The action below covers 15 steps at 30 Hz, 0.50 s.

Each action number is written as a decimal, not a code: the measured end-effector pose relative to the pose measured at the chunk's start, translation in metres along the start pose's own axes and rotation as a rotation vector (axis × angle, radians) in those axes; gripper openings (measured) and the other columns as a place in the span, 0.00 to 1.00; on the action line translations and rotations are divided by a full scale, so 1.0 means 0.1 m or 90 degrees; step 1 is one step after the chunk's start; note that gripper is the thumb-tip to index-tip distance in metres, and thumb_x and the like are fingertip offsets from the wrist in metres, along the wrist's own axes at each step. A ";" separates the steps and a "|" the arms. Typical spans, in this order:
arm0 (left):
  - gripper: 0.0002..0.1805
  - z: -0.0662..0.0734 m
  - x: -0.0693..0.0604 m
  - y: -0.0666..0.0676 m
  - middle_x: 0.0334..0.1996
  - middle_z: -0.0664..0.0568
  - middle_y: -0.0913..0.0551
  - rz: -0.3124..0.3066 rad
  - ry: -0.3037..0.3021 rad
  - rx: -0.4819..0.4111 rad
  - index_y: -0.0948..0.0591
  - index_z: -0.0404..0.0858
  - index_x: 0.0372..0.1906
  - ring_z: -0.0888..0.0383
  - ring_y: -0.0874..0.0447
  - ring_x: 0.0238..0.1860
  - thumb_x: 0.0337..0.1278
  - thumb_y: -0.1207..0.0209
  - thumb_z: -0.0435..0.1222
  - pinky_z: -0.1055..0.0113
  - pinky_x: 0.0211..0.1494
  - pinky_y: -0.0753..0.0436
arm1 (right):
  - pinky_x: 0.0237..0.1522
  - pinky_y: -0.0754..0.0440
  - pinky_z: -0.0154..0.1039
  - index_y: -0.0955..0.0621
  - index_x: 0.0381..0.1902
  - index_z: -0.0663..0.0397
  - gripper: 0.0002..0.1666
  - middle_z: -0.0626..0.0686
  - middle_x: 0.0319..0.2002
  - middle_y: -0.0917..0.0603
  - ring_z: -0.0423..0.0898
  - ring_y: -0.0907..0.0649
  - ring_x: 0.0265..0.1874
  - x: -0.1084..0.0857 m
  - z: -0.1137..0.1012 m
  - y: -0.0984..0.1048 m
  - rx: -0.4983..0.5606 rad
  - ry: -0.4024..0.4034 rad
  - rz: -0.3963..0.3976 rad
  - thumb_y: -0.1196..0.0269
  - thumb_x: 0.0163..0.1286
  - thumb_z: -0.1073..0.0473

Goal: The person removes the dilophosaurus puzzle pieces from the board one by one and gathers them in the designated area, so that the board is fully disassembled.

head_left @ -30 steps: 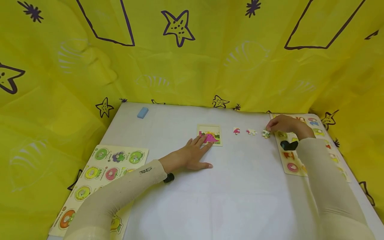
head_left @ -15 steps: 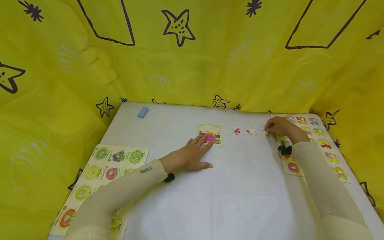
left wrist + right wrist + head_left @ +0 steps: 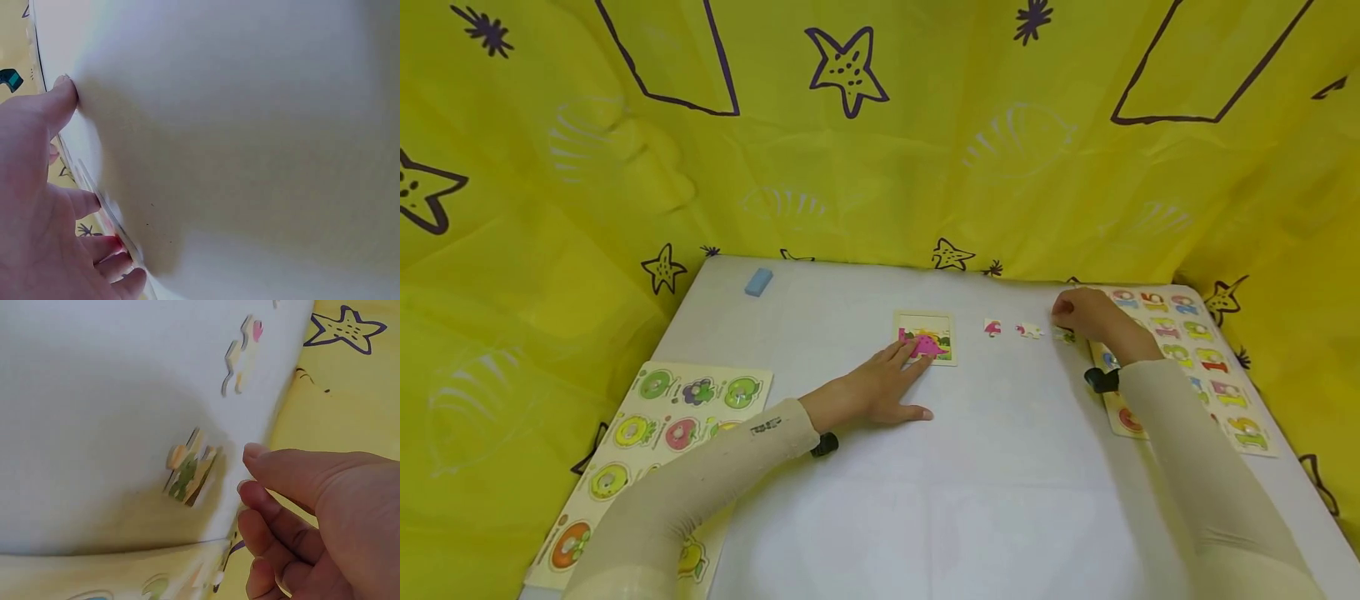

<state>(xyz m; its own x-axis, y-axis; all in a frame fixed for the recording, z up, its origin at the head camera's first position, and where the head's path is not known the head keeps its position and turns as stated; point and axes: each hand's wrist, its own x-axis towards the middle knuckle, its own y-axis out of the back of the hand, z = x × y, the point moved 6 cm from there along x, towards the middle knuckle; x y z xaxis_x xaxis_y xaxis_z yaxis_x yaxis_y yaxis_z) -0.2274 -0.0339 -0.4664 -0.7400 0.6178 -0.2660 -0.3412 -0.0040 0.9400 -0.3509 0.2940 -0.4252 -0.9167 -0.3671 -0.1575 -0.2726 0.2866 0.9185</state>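
My left hand lies with spread, straight fingers on the near part of a small framed jigsaw puzzle showing a pink dinosaur. In the left wrist view, its fingertips touch the thin board's edge. Right of the frame, a pink puzzle piece and a white-and-pink puzzle piece lie in a row with a green puzzle piece. Just beyond the green one hovers my right hand, fingers loosely bent. The right wrist view shows nothing between thumb and forefinger, and the green piece apart from them.
A fruit peg board lies at the left, partly under my left forearm. At the right, a number board is partly covered by my right arm. A blue block sits near the back left. Yellow patterned cloth surrounds the white table.
My right hand has drawn off the green puzzle piece, which stays on the table, and shifted slightly left and back. The left hand keeps its place on the framed puzzle.
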 end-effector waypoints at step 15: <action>0.55 0.05 0.01 0.02 0.85 0.42 0.51 0.008 -0.016 0.034 0.50 0.41 0.87 0.42 0.52 0.85 0.70 0.48 0.69 0.53 0.86 0.46 | 0.53 0.21 0.59 0.16 0.45 0.66 0.08 0.64 0.44 0.14 0.59 0.20 0.44 0.15 -0.55 -0.10 0.021 0.037 -0.007 0.37 0.77 0.64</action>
<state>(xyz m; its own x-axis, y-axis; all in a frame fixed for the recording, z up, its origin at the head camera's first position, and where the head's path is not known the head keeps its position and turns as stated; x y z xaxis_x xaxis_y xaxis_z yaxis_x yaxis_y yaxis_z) -0.2257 -0.0293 -0.4634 -0.7289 0.6378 -0.2490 -0.2996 0.0300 0.9536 -0.3456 0.2372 -0.4167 -0.8954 -0.4211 -0.1446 -0.2921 0.3106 0.9046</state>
